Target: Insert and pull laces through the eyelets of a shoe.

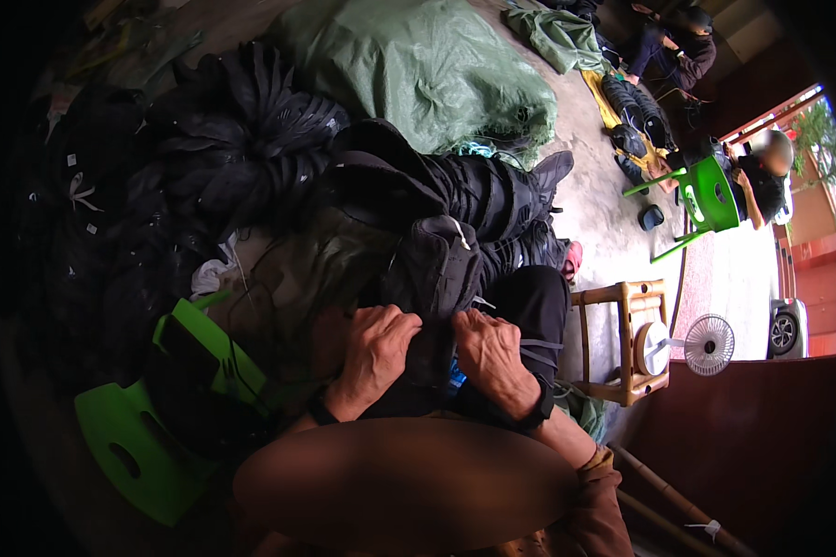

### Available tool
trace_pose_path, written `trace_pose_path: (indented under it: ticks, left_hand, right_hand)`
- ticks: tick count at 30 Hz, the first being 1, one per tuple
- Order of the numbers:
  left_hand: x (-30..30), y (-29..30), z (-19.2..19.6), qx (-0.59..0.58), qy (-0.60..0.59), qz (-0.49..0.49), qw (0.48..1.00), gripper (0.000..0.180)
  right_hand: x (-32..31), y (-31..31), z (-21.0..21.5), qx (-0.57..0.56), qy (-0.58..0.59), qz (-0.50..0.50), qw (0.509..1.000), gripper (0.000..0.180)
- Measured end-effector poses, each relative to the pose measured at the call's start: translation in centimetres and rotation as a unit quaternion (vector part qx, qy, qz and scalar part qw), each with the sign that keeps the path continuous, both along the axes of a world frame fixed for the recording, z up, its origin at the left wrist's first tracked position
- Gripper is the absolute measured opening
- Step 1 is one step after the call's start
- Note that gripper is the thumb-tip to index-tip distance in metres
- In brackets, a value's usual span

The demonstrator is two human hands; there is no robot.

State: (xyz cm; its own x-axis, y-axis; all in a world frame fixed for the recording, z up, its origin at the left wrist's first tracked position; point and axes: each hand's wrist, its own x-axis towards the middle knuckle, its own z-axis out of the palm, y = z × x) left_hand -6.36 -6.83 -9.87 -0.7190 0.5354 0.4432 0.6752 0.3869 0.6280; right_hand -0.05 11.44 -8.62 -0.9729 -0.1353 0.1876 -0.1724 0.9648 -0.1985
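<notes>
gripping a black shoe upper [434,269] with both hands [373,353] [494,357], fingers closed; it may slip off my knee if the pull turns uneven.

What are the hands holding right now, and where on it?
Both hands grip one black shoe upper on the lap. The left hand clutches its lower left edge, the right hand its lower right edge. The exact hold under the fingers is hidden.

Black shoe upper [437,269]; green stool [135,446]; green tarp [418,65].
</notes>
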Motion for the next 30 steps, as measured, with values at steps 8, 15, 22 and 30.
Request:
trace_pose_path:
  ticks: [8, 15, 22, 30]
  left_hand:
    - [-1.2, -0.2, 0.5, -0.005, -0.071, 0.005, 0.997, 0.006]
    - [-1.6, 0.4, 2.4, -0.121, -0.045, 0.006, 0.992, 0.005]
    - [-2.1, 1.5, 3.5, -0.287, 0.143, -0.041, 0.946, 0.003]
    - [-1.9, 0.0, 0.0, 0.027, -0.204, 0.010, 0.978, 0.006]
  right_hand:
    - [0.8, 1.9, -1.7, -0.493, -0.180, -0.155, 0.837, 0.015]
    - [0.8, 1.5, -1.1, -0.429, -0.161, -0.154, 0.875, 0.013]
    - [0.9, 0.8, -1.2, -0.318, -0.097, -0.133, 0.934, 0.011]
    - [1.1, 0.7, -1.7, -0.321, -0.076, -0.136, 0.934, 0.011]
